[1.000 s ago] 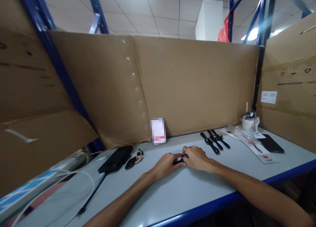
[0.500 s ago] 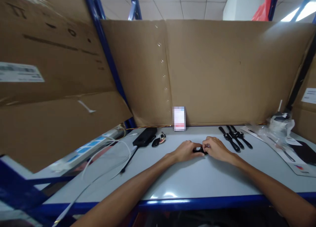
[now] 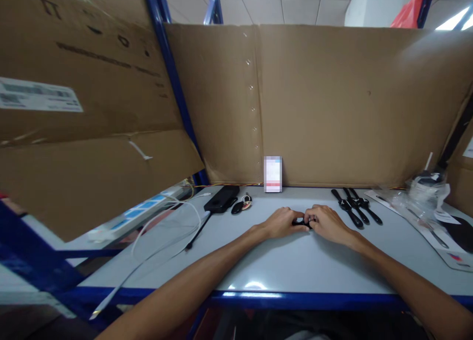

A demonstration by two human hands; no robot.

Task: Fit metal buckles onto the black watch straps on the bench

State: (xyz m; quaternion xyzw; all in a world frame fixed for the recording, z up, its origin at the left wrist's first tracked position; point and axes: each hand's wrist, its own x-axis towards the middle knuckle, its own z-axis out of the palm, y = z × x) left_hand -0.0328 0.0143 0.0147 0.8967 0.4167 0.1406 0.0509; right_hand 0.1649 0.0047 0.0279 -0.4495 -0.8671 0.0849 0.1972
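Note:
My left hand (image 3: 284,222) rests low over the grey tabletop, its thumb and fingers closed around one end of a small black tool (image 3: 301,223). From the other side my right hand (image 3: 323,221) grips the same tool with curled fingers, almost touching the left fingertips. Most of the tool is covered by both hands, so its full shape cannot be made out. To the right of my right hand lie three long black tools (image 3: 355,209) with a handle at each end and a wider middle, looking like spokeshaves.
A lit phone (image 3: 273,175) leans on the cardboard wall (image 3: 325,108). Left stand a black power bank (image 3: 221,200), a key fob (image 3: 242,205), white cables (image 3: 142,254) and a power strip (image 3: 148,207). A blister card (image 3: 436,241) and a plastic-wrapped container (image 3: 424,187) lie right.
The view has swung slightly left, so things appear further right. Both hands keep their hold on the black tool, with the right fingers shifted slightly.

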